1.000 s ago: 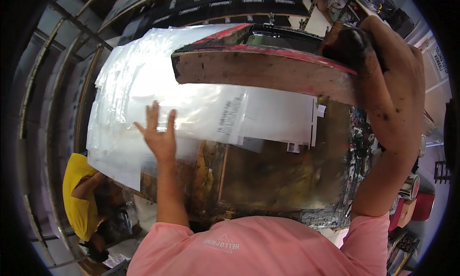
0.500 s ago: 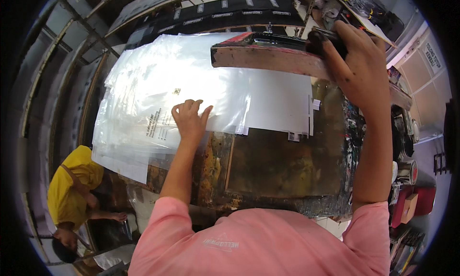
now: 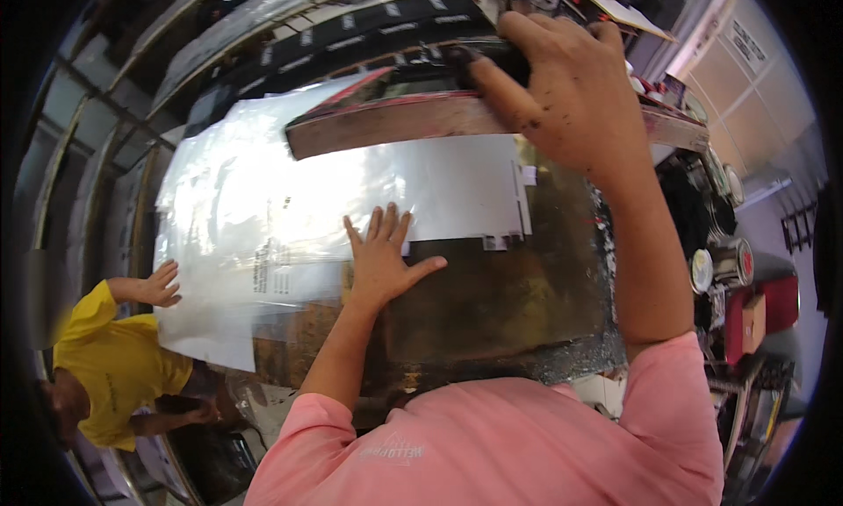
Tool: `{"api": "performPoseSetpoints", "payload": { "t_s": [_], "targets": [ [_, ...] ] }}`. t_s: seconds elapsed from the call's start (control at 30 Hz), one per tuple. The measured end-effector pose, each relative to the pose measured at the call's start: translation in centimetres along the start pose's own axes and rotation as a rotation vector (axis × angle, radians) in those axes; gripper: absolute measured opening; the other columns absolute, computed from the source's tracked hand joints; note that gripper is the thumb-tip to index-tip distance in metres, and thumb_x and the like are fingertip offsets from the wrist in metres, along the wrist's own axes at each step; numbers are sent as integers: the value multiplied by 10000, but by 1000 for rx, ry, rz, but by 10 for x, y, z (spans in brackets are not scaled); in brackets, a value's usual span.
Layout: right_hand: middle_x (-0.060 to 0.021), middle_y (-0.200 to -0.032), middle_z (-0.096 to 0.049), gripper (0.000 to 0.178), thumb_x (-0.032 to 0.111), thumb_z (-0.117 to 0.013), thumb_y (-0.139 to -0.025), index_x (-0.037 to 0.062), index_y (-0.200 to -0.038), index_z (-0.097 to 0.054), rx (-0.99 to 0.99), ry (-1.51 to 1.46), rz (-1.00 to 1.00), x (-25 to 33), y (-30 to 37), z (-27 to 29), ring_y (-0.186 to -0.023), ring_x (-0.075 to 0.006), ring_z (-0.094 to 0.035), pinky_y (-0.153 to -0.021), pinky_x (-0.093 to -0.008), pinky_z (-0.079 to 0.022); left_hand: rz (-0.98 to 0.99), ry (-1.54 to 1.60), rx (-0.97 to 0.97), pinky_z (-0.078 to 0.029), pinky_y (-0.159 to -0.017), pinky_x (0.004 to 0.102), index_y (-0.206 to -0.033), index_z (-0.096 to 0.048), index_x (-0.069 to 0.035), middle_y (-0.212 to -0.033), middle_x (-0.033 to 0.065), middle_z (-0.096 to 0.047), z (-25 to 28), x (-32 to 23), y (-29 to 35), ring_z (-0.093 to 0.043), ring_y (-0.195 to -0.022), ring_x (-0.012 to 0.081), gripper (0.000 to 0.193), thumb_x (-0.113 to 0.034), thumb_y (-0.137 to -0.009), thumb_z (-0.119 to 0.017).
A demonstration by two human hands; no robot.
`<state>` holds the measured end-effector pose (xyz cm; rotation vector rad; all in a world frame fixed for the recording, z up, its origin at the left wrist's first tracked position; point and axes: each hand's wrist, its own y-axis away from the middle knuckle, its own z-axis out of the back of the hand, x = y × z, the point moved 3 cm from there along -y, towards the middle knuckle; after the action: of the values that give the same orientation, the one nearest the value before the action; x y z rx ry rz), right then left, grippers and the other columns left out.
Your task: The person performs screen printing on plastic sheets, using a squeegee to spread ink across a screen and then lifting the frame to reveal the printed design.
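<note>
My left hand point(image 3: 384, 258) lies with fingers spread, its fingertips at the near edge of the clear plastic sheets point(image 3: 202, 225) and its thumb over the dark tabletop point(image 3: 492, 313). A white sheet point(image 3: 474, 185) with small tabs at its right end shows beside the plastic. Above the sheets, a wooden screen-printing frame point(image 3: 395, 126) is tilted up. My right hand point(image 3: 566, 93) is closed at the frame's near side, thumb and fingers around a black, ink-stained part point(image 3: 500, 58). Its exact shape is hidden by the hand. Dark ink spots mark that hand.
On the left, a person in a yellow shirt point(image 3: 123, 374) has one hand point(image 3: 160, 286) at the stack's edge. Shelving racks point(image 3: 114, 111) stand behind. Black printed pieces point(image 3: 351, 40) lie beyond the table. Cans point(image 3: 731, 262) and a red chair point(image 3: 777, 308) are on the right.
My left hand has moved toward me and right, its fingers spreading. My right hand and the frame have shifted left in view. The other person has raised a hand to the stack.
</note>
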<state>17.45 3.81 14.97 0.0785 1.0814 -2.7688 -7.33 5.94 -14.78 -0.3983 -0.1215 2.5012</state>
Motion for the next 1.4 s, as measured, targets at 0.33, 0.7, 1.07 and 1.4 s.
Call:
{"api": "performPoseSetpoints", "payload": {
  "t_s": [0.33, 0.7, 1.07, 1.4],
  "targets": [
    [-180, -847, -679, 537, 524, -560, -1041, 10, -923, -660, 51, -65, 4, -5, -5, -3, -884, -357, -671, -934, -510, -406, -229, 134, -57, -56, -1203, 818, -1459, -602, -36, -1591, 230, -476, -42, -126, -39, -435, -1479, 442, 1133, -860, -695, -739],
    [-167, -929, -695, 473, 495, -597, -1012, 28, -1013, -671, 19, -79, 0, 1, -6, -3, -945, -360, -672, -935, -510, -405, -271, 164, -124, -105, -1202, 833, -1373, -656, -57, -1436, 164, -566, -37, -125, -32, -534, -1366, 379, 1047, -829, -674, -761],
    [-148, -1060, -678, 376, 360, -686, -954, 40, -1140, -618, 182, -128, 74, 15, 73, -27, -1021, -352, -653, -922, -554, -390, 322, 1477, -337, -571, -947, 313, -1477, -567, -11, -1206, 69, -721, 108, -13, 13, -690, -1079, 168, 904, -98, -693, -1008],
    [-107, -1062, -571, 367, 71, -710, -818, 70, -1132, -520, 564, -139, 50, 35, 199, -116, -1050, -318, -586, -975, -559, -371, 275, 364, -215, -501, -833, 427, -1382, -678, 9, -961, 93, -588, 17, 0, 81, -587, -919, 286, 1064, -466, -501, -1039]
  ]
}}
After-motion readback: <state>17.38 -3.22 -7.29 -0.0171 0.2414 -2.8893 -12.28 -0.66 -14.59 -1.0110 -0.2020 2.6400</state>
